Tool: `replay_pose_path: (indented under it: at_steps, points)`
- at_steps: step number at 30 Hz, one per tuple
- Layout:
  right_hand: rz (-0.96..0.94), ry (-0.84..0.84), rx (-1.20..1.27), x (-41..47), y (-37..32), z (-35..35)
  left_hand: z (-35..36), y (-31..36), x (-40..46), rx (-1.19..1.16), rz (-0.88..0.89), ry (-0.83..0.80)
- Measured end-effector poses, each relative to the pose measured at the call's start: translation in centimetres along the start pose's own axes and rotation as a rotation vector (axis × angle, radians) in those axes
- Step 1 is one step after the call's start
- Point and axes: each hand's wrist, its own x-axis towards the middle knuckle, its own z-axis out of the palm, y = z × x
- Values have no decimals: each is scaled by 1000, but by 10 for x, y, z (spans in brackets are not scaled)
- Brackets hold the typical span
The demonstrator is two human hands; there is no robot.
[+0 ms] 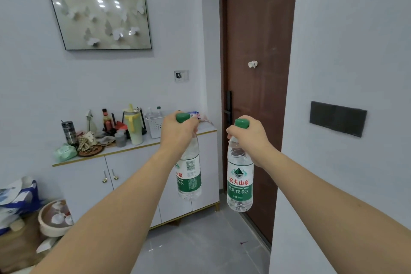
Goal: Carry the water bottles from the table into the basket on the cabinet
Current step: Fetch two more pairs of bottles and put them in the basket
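My left hand [176, 132] grips the neck of a clear water bottle [190, 176] with a green cap and green label, held upright in the air. In the same way my right hand [251, 140] grips a second green-capped water bottle [239, 184] by its neck, to the right of the first. Behind my left hand, a white perforated basket [154, 127] stands on the white cabinet [138, 162]; two more bottles show inside it. The table is out of view.
The cabinet top holds a yellow-lidded jug [133, 127], a steel tumbler [69, 132], a sauce bottle and small clutter. A brown door [258, 73] is at the right, with a white wall corner beside it. Bags and a bowl [55, 218] sit on the floor at the left.
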Motion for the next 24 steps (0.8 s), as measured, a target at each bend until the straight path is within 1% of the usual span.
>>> replay_pose_path:
  at_steps: [3, 7, 11, 15, 21, 24]
  points:
    - [13, 6, -6, 35, 19, 29, -4, -23, 41, -16, -14, -2]
    - [-26, 3, -22, 94, 33, 74, -14, -55, 109, -59, -10, -9]
    - [-31, 8, -10, 159, 38, 123, -27, -82, 183, -49, 0, 6]
    - [-82, 8, -27, 220, 49, 170, -32, -113, 251, -44, 20, -10]
    - [-42, -24, -33, 298, 85, 221, -26, -170, 334, -33, -41, -10]
    - [-34, -32, -50, 339, 107, 240, -20, -203, 374, -33, -40, -5]
